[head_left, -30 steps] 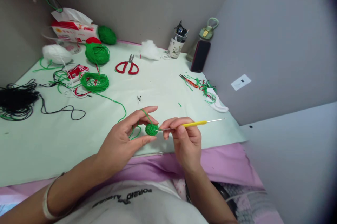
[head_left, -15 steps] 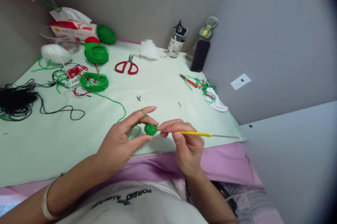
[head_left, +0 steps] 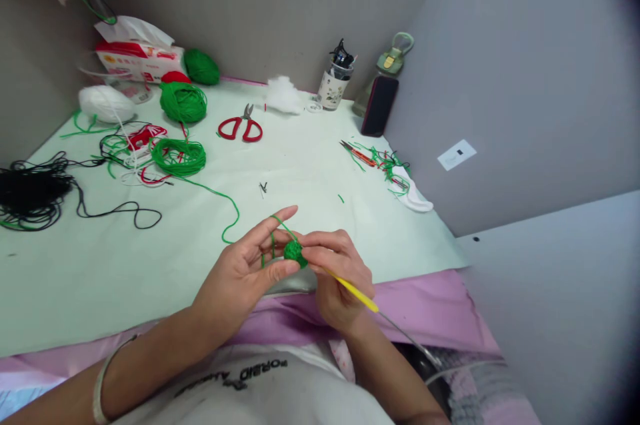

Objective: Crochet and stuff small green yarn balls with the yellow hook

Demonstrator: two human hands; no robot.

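Between the thumb and fingers of my left hand (head_left: 243, 272) is a small round green crochet piece (head_left: 294, 252). Green yarn (head_left: 286, 228) runs over the raised left index finger down to the piece, and more of it passes around the other fingers. My right hand (head_left: 345, 278) grips a crochet hook (head_left: 357, 293) by its yellow handle, its rear metal end slanting down to the right. The hook's working tip is hidden by the right fingers at the edge of the piece. From the left hand the strand trails back to a loose green yarn coil (head_left: 179, 157).
Red-handled scissors (head_left: 240, 124) lie mid-table. On the left are black yarn (head_left: 33, 188), a white yarn ball (head_left: 106, 104) and a green ball (head_left: 183, 102). Orange snips (head_left: 359, 154) lie near yarn scraps on the right. A phone (head_left: 380, 105) leans against a bottle (head_left: 393, 62).
The hook has swung from nearly level to slanting down rightward as my right hand turned and moved slightly left. The crochet piece has shifted a little right and down.
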